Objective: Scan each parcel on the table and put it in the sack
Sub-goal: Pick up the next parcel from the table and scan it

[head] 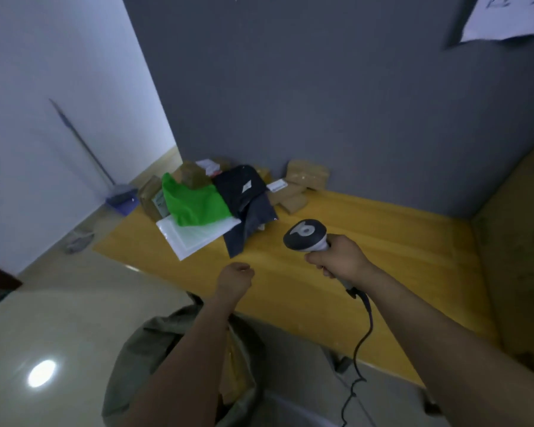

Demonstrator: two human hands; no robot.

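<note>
A heap of parcels lies at the far left of the yellow table [367, 241]: a green bag [195, 204], a white mailer [195, 237], a dark navy bag [241, 188], a grey bag [250, 224] and several brown boxes [307, 174]. My right hand [341, 257] grips a grey handheld scanner [305, 234] above the table, its head facing the heap. My left hand [235, 280] hovers near the table's front edge with fingers loosely curled and nothing in it. An olive sack [136, 355] stands open on the floor below my left arm, something yellowish inside it.
The scanner's black cable [363, 343] hangs down past the table's front edge. A grey wall backs the table. A broom and blue dustpan [122, 200] lean in the far left corner, with glossy tiled floor [59, 318] on the left.
</note>
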